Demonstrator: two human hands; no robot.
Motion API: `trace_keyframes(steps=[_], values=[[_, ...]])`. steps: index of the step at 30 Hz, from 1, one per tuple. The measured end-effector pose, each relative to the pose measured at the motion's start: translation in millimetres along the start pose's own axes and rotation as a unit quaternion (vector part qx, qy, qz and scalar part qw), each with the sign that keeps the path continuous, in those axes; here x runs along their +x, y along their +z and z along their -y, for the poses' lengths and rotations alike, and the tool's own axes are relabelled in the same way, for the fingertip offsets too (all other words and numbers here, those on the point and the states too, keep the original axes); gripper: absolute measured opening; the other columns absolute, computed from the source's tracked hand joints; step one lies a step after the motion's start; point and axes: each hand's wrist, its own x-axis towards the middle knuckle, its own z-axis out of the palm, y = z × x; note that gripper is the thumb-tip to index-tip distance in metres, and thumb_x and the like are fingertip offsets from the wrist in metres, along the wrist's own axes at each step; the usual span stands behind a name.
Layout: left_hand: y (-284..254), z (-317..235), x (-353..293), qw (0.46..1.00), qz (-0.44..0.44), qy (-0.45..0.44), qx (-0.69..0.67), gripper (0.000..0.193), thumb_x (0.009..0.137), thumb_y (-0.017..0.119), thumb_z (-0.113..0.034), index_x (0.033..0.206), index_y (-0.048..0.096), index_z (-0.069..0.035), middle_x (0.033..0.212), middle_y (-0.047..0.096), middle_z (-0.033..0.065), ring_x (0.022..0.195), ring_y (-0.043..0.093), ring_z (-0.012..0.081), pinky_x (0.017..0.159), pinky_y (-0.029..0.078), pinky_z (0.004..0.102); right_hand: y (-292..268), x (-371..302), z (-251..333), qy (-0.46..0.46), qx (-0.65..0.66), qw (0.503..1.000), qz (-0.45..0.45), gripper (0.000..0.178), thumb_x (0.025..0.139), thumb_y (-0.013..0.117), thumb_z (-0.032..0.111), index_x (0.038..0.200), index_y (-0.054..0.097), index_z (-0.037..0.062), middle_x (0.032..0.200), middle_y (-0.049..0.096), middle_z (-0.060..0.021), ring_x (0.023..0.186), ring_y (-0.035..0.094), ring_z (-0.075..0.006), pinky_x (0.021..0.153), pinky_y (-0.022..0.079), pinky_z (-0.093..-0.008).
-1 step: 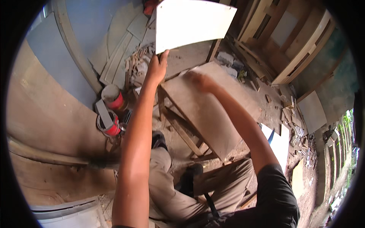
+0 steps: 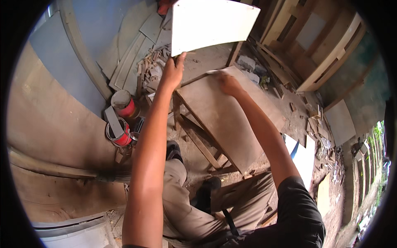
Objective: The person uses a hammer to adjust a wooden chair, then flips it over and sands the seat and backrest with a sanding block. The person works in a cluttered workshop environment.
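Observation:
A wooden chair-like piece stands before me, with a bare brown seat board [image 2: 225, 118] and a bright white back panel [image 2: 213, 25] raised at its far end. My left hand [image 2: 173, 71] is closed round the panel's lower left corner, its thumb pointing up. Over the far part of the seat board, my right hand [image 2: 230, 84] is curled, palm down. A small pale flat thing [image 2: 213, 72] shows at its fingertips, by the board's far edge; its kind is unclear, and the fingers partly hide it.
Two red cans [image 2: 123, 103] stand left of the seat, one with a grey flat strip [image 2: 113, 122] across it. Wood scraps [image 2: 151, 68] and rubble lie beyond. Wooden framing [image 2: 306, 41] leans at the far right. A white sheet [image 2: 304, 159] lies right of my right arm.
My right hand has slid to the right and slightly away across the seat board, and is less blurred. The pale thing at its fingertips shows more clearly. My left hand keeps its grip.

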Motion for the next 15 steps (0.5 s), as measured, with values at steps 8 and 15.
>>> trace_keyframes(steps=[8, 15], values=[[3.1, 1.5, 9.6, 0.994, -0.062, 0.049, -0.072, 0.055, 0.1, 0.046, -0.046, 0.07, 0.053, -0.001, 0.059, 0.052, 0.0052, 0.059, 0.052, 0.0183, 0.061, 0.042, 0.0343, 28.9, -38.1, 113.5, -0.389, 0.137, 0.908, -0.08, 0.029, 0.096, 0.05, 0.016, 0.12, 0.061, 0.0046, 0.127, 0.058, -0.0199, 0.122, 0.053, -0.0351, 0.103, 0.042, -0.044], [0.6, 5.9, 16.3, 0.996, -0.047, 0.045, -0.066, 0.05, 0.097, 0.051, -0.049, 0.1, 0.053, 0.001, 0.067, 0.052, 0.0035, 0.062, 0.053, 0.0163, 0.06, 0.046, 0.0338, 31.3, -14.7, 101.5, -0.32, 0.066, 0.933, -0.153, 0.033, 0.088, 0.056, 0.015, 0.119, 0.06, 0.0054, 0.119, 0.062, -0.022, 0.096, 0.066, -0.0358, 0.085, 0.054, -0.0444]])
